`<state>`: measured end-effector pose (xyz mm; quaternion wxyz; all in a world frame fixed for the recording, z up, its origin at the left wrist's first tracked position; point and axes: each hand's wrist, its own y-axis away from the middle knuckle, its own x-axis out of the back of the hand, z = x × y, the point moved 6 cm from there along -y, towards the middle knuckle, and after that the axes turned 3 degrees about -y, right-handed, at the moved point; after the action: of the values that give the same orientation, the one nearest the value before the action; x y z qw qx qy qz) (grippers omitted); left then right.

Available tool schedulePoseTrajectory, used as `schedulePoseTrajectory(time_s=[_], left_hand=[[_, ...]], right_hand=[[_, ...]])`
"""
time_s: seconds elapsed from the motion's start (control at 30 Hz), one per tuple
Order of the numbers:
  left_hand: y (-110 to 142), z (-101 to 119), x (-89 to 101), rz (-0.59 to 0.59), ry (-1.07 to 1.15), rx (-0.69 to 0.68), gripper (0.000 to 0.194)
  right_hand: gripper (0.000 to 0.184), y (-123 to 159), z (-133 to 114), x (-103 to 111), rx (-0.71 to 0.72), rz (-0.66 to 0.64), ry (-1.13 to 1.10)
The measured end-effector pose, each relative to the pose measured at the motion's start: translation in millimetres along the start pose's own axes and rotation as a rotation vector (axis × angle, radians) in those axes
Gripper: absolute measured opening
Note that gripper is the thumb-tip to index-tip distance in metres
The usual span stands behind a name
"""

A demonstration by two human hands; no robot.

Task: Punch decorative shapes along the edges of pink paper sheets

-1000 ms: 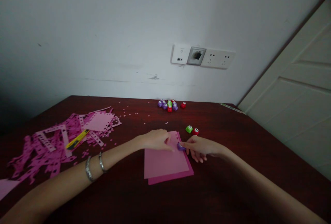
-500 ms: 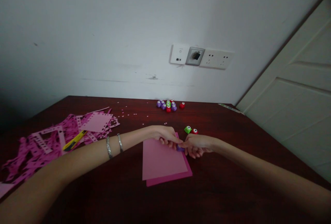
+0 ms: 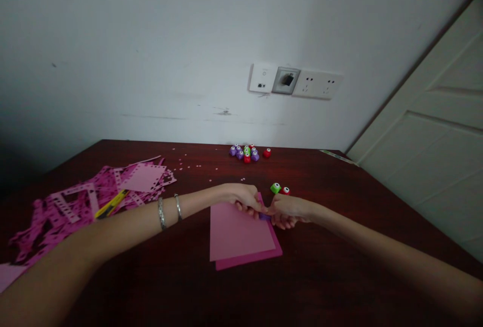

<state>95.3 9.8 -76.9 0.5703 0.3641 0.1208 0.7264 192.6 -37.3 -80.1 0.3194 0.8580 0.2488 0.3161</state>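
Note:
Two pink paper sheets, a lighter one [image 3: 239, 234] over a darker one [image 3: 277, 250], lie slightly offset on the table. At their right edge sits a small purple paper punch [image 3: 265, 216], mostly covered by fingers. My left hand [image 3: 245, 198] is closed over the top of the sheets, its thumb side reaching the punch. My right hand [image 3: 289, 211] grips the punch from the right, with its fingers curled. The two thumbs meet above the punch. Just behind my right hand stand a green punch [image 3: 275, 187] and a red punch [image 3: 286, 191].
Several purple, green and red punches [image 3: 246, 154] cluster near the wall. Left is a heap of punched pink paper scraps [image 3: 79, 203] with a yellow utility knife [image 3: 111, 203] on it. Tiny paper bits dot the table [image 3: 181, 281]. A thin strip [image 3: 339, 157] lies at the far right.
Both hands stay on the punch at the sheets' right edge, with only a slight shift of the thumbs. The whole view has moved a little; the sheets lie as before.

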Motion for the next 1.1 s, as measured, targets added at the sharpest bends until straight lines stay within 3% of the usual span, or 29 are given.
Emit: schedulePoseTrajectory(time_s=[0.13, 0.23, 0.3, 0.37, 0.5, 0.7, 0.87, 1.1], left_hand=[[10, 6, 5.3, 0.180, -0.197, -0.157, 0.043], [28, 12, 5.6, 0.427, -0.383, -0.262, 0.043], [45, 13, 0.4, 0.600, -0.563, -0.264, 0.053], [58, 10, -9.9, 0.677, -0.727, -0.233, 0.069], [66, -8, -31.0, 0.535, -0.813, -0.125, 0.092], [59, -29, -39.3, 0.452, -0.798, -0.119, 0.095], [55, -34, -40.9, 0.413, -0.788, -0.102, 0.097], [54, -37, -40.1, 0.398, -0.770, -0.104, 0.096]], right_hand=[[0.042, 7, -1, 3, 0.032, 0.049, -0.004], [0.045, 8, -1, 4, 0.086, 0.120, 0.002], [0.048, 9, 0, 5, 0.115, 0.180, 0.026], [0.051, 11, 1, 5, 0.133, 0.232, 0.056], [0.043, 22, -2, 9, 0.256, 0.307, 0.085], [0.026, 30, -10, 7, 0.528, 0.407, 0.290], [0.017, 23, -12, 2, 0.574, 0.388, 0.385], [0.016, 26, -4, 15, 0.512, 0.426, 0.411]])
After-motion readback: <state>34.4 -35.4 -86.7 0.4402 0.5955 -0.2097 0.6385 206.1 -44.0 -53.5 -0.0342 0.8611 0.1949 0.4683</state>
